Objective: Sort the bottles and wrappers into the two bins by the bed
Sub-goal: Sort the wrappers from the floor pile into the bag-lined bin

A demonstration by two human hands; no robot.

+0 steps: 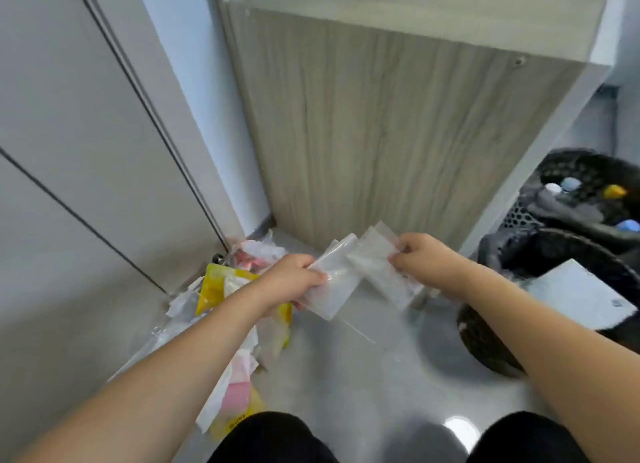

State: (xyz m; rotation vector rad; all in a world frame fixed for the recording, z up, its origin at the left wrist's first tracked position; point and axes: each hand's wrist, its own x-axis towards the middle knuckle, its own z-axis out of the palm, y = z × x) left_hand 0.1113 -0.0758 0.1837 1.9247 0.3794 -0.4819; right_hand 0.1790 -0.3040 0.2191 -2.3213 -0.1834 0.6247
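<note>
wrappers (349,282) clear, pinched between left grip (294,282) and right grip (420,258), above floor.

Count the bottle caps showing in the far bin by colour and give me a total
Caps in the far bin:
Blue: 1
Pale blue: 1
White: 1
Yellow: 1
Total: 4, counting only caps in view; the bin runs past the frame edge.

Glossy grey floor (346,386) carries wrapper pile (239,310) and two bins (485,341).
</note>
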